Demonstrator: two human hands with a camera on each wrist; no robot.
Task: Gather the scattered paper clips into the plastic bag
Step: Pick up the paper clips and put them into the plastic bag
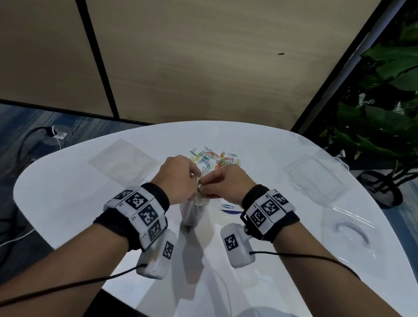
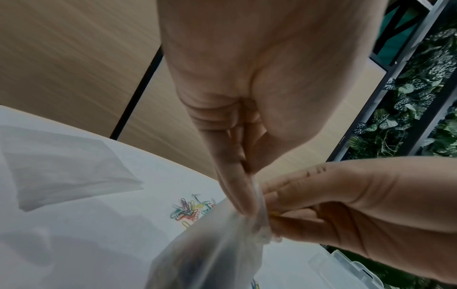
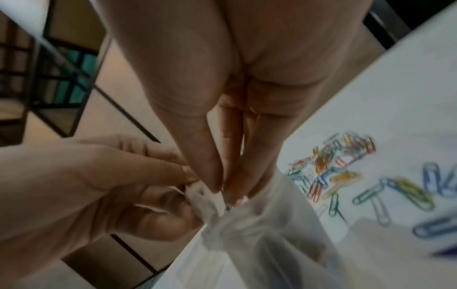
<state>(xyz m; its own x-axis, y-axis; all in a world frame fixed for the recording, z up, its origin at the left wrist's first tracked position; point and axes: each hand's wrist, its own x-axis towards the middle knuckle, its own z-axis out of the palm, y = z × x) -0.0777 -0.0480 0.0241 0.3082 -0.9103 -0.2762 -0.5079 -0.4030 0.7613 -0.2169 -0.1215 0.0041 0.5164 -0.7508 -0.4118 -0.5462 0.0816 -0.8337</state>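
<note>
A clear plastic bag (image 1: 193, 213) hangs upright over the white table (image 1: 78, 199), with dark contents low inside. My left hand (image 1: 194, 179) pinches its bunched rim (image 2: 259, 207) between thumb and fingers. My right hand (image 1: 207, 188) meets it from the right, its fingertips (image 3: 217, 185) pressed together at the bag's mouth (image 3: 222, 211) and pinching a paper clip (image 1: 199, 185). A yellow bit (image 2: 274, 214) shows between those fingers. A pile of coloured paper clips (image 1: 213, 158) lies just beyond the hands. More clips (image 3: 395, 193) lie loose nearer the bag.
Flat clear bags (image 1: 122, 162) lie at the table's left. A clear plastic box (image 1: 316, 179) lies on the right, with a transparent lid (image 1: 350, 230) nearer me. One blue clip (image 1: 227, 206) sits under my right wrist. A potted plant (image 1: 389, 120) stands past the right edge.
</note>
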